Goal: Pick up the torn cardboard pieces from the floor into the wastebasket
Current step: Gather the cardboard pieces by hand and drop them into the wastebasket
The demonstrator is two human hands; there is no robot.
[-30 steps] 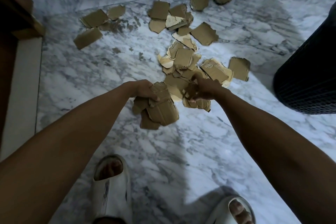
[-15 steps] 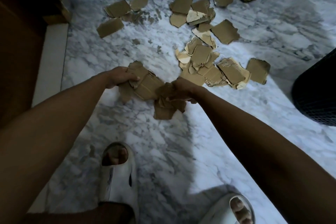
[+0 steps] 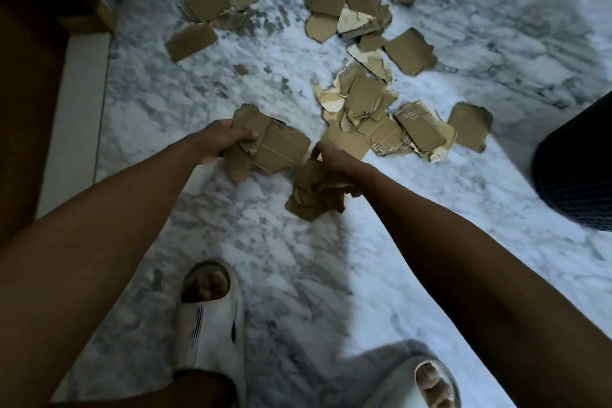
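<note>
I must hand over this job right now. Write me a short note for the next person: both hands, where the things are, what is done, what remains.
Left hand: closed on a bundle of cardboard pieces.
Right hand: closed on a crumpled bunch of pieces.
Wastebasket: dark, at the right edge; its inside is not visible.
Done: two handfuls gathered, not yet dropped in.
Left: empty both hands into the wastebasket, then collect the central pile and the scattered pieces near the wall.

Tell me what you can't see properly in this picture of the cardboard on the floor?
- Wastebasket: head view, cut off by the right edge; its opening and contents are out of frame.
- Cardboard under the right hand: crumpled and shadowed, so the number of pieces is unclear.
- Pile of cardboard: pieces overlap, hiding the lower ones.
- Wooden furniture: too dark, cut by the left edge.
</note>
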